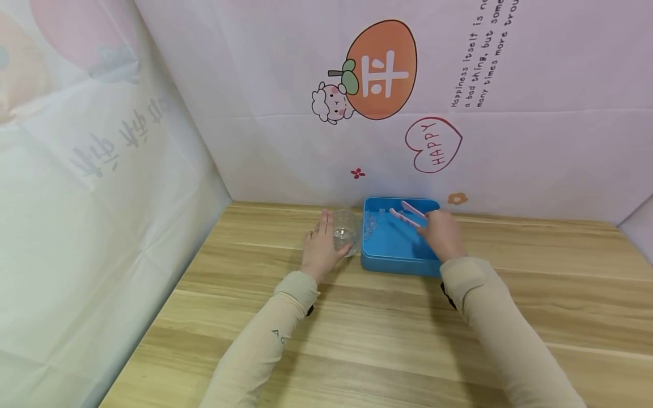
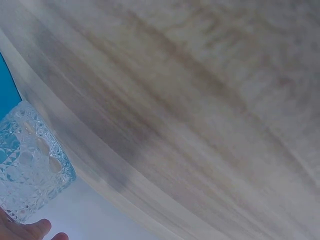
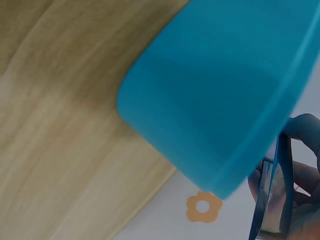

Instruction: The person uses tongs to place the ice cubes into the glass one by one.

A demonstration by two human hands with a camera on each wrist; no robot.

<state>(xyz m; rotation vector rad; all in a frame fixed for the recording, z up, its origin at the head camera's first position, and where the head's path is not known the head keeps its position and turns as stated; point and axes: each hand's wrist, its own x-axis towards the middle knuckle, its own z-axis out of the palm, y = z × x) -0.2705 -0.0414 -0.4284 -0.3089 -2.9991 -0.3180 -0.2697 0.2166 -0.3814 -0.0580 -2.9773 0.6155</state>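
Observation:
A clear cut-glass cup (image 1: 347,224) stands just left of a blue rectangular tray (image 1: 400,265). My left hand (image 1: 320,252) holds the cup from its left and near side, with the thumb across the front; the left wrist view shows the faceted glass (image 2: 32,160). Pink tongs (image 1: 408,220) are gripped in my right hand (image 1: 442,232) above the tray's right part. Their two tips are apart, and I see nothing between them. Small clear pieces (image 1: 369,225) lie along the tray's left side, with a few near its back wall.
The wood-grain table (image 1: 367,340) meets a printed white backdrop (image 1: 275,153) right behind the tray. Another white sheet (image 1: 127,226) hangs along the left side. The tray's raised wall (image 3: 210,100) fills much of the right wrist view.

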